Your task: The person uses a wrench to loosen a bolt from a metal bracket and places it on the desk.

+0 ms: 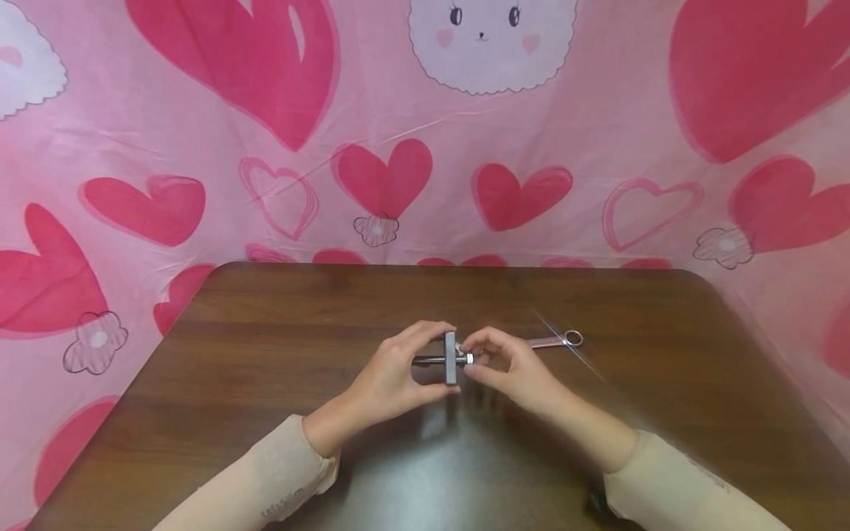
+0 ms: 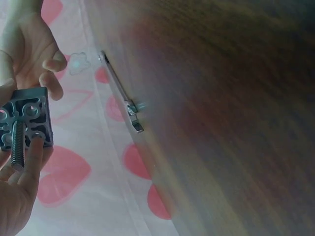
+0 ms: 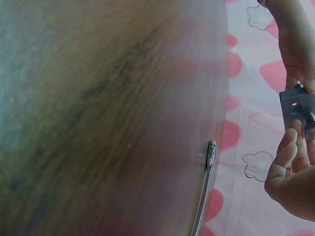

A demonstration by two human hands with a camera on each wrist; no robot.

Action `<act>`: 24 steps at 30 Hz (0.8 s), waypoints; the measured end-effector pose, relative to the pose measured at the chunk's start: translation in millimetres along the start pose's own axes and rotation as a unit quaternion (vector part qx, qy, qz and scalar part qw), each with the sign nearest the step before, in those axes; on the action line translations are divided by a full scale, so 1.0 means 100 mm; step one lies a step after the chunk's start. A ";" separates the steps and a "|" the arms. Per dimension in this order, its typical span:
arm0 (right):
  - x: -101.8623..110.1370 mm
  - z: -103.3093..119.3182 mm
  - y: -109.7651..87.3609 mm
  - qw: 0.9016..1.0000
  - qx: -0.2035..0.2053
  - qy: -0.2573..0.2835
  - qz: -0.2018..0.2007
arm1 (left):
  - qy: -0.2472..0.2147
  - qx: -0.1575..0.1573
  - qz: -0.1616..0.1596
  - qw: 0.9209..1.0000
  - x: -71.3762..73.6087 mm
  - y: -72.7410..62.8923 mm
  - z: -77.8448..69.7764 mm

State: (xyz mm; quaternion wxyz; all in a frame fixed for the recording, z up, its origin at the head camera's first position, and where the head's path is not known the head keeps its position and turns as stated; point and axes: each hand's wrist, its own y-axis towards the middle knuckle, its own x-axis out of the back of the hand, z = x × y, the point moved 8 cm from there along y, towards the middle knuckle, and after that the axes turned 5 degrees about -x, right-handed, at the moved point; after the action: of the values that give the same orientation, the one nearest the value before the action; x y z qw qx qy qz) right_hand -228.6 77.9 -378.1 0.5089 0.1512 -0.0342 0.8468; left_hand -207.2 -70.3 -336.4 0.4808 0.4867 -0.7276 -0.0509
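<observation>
Block [image 1: 451, 369] and threaded rod [image 2: 17, 147] sit above the tabletop [image 1: 265, 354], my left hand [image 1: 392, 369] gripping the block by its edges; my right hand [image 1: 514, 369] pinches the silver fitting [image 1: 469, 359] at the rod's end. I'm likely threading it; next calls for twisting, block held steady.

Brown table [image 1: 265, 332]; behind it, pink heart-printed cloth [image 1: 372, 88]

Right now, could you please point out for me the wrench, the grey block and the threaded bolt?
Wrench [image 1: 547, 342]: head view, on its handle.
Grey block [image 1: 451, 349]: head view, on its narrow side.
Threaded bolt [image 2: 18, 145]: left wrist view, on its threaded shaft.
</observation>
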 end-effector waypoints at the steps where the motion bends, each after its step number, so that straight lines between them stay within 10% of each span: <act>1: 0.00 -0.01 0.00 1.000 -0.001 0.002 0.001 | -0.001 -0.001 0.000 1.000 0.00 0.00 0.00; 19: 0.02 -0.04 0.02 0.997 -0.058 0.048 -0.009 | 0.011 -0.009 0.003 1.000 0.00 0.00 -0.03; 24: 0.03 0.00 0.02 0.999 -0.020 0.024 -0.030 | 0.008 -0.002 -0.002 1.000 0.01 0.00 -0.02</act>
State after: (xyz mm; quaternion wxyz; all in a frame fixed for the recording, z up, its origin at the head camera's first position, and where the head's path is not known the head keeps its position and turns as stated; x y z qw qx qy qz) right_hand -231.1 79.4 -377.1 0.5377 0.1219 -0.0345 0.8336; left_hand -205.2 -70.6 -334.3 0.4874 0.4871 -0.7230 -0.0496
